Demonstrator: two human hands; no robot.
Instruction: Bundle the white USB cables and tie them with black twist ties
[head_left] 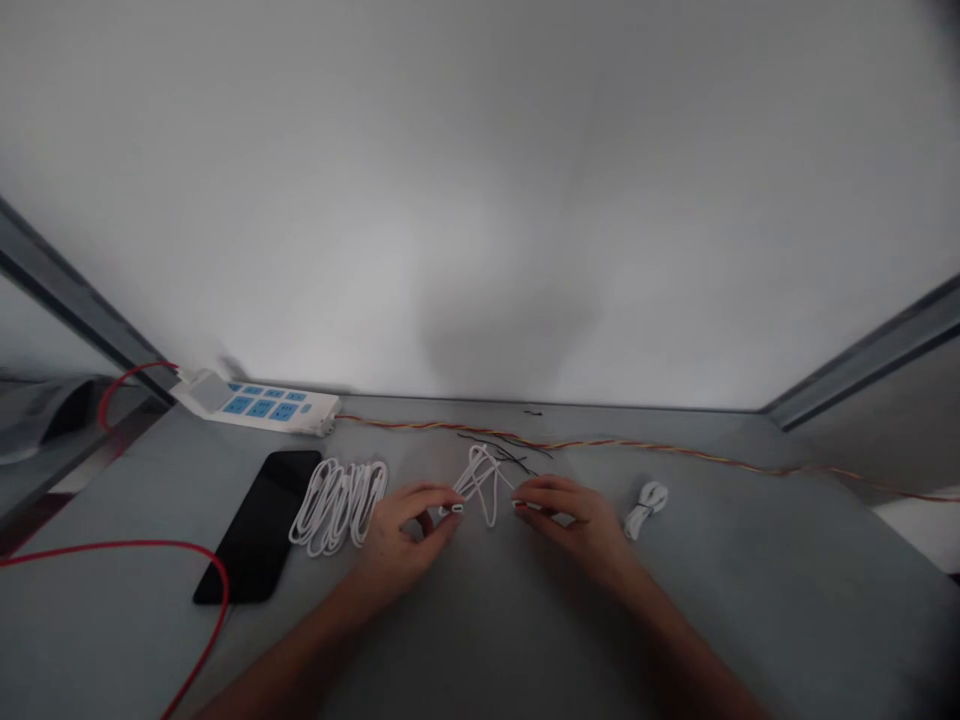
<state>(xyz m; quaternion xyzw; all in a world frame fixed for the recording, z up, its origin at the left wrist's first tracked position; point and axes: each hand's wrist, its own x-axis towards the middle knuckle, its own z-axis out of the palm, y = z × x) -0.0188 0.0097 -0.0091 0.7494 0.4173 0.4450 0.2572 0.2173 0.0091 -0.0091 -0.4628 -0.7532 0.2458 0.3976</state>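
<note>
- My left hand (397, 540): thumb and fingers closed on one plug (457, 509) of a white cable (492, 515), its open end facing my right hand.
- My right hand (583, 525): fingers clamped on the cable's other end (518, 503), mostly covered by the fingertips.
- Cable position: middle of the bench (750, 590), loosely looped between and just beyond my hands, which are apart.
- Thin black ties (514, 459) lie behind the loops, near the twisted orange-and-yellow wires (600, 443) running across the bench.
- Beside my left hand: a row of coiled white cables (341, 510); left of it, a black phone (259, 530), with a red cord (223, 575) crossing its lower corner.
- Far left: power strip (319, 412) with blue sockets, white charger (206, 392) on its end.
- Right of my right hand, apart from it: one small white bundle (651, 497) bound in black.
</note>
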